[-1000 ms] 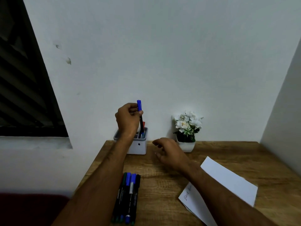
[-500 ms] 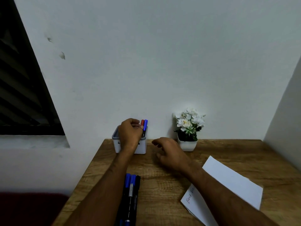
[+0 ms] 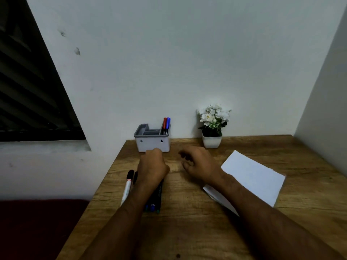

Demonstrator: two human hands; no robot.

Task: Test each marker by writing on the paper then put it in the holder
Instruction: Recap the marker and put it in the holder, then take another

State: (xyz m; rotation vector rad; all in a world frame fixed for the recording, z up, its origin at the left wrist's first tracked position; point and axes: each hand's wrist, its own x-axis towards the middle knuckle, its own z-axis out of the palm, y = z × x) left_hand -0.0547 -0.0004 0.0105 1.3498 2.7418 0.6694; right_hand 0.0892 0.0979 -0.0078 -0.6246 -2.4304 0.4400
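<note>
Two bare forearms are reaching up from the bottom of the frame over a wood-grain tabletop [image 3: 187,222]; a dark red surface is showing at lower left beside the tabletop's edge. At centre the left hand [image 3: 153,167] is lying knuckles-up over a bunch of markers [image 3: 155,196], its fingers curled under so I cannot tell whether they are gripping one; a white marker [image 3: 127,186] is lying just left of it. The right hand [image 3: 199,164] is hovering loosely curled, grasping nothing; its forearm is crossing the paper [image 3: 251,175] at centre right. Further back, the holder [image 3: 153,137] is standing against the pale wall [image 3: 169,62], keeping a red marker [image 3: 164,124] and a blue marker [image 3: 168,124] upright in its right compartment; a potted white flower [image 3: 213,124] is standing to its right; a dark louvred window [image 3: 28,91] is filling the upper left.
</note>
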